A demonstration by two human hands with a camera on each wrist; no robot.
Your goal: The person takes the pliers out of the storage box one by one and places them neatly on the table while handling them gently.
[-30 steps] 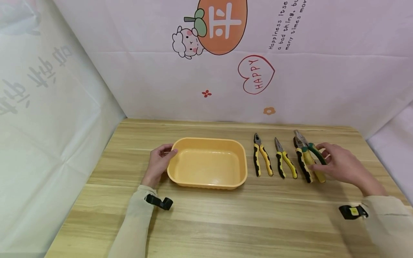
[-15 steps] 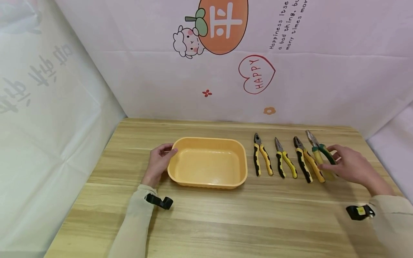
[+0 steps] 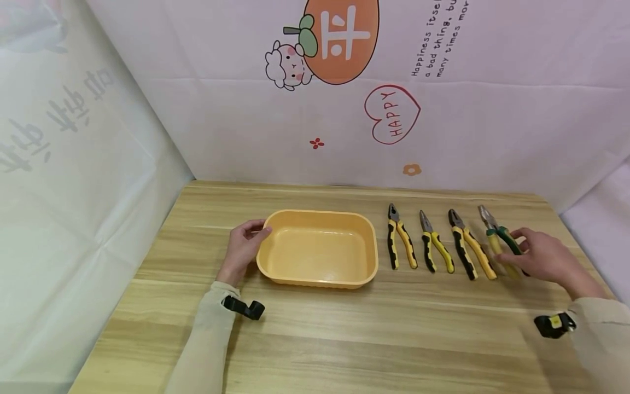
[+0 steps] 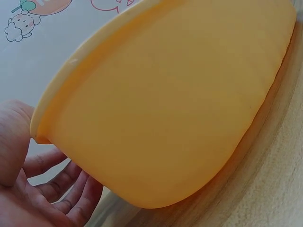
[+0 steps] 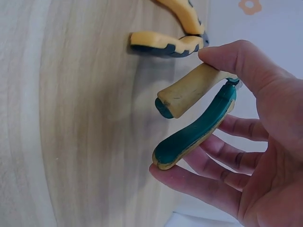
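My left hand [image 3: 242, 247] grips the left end of a yellow plastic basin [image 3: 315, 280]. In the left wrist view the thumb lies at the rim of the basin [image 4: 156, 109], with the fingers below it along the outer wall. At the right, my right hand [image 3: 541, 257] holds a pair of pliers [image 3: 503, 236] with green and pale yellow handles, jaws pointing to the back. The right wrist view shows my thumb on the pale handle and fingers along the green handle [image 5: 199, 127]. Their head is mostly hidden there.
Left of the held pliers lie black-and-yellow combination pliers [image 3: 471, 243], long-nose pliers [image 3: 435, 241] and another black-and-yellow pair [image 3: 400, 236]. All rest on the wooden table [image 3: 344, 339], with a printed white cloth [image 3: 236, 131] behind.
My right hand has carried the green-handled pliers rightward, from over the neighbouring black-and-yellow pair to the right of it, and slightly toward me. The left hand and basin stay in place.
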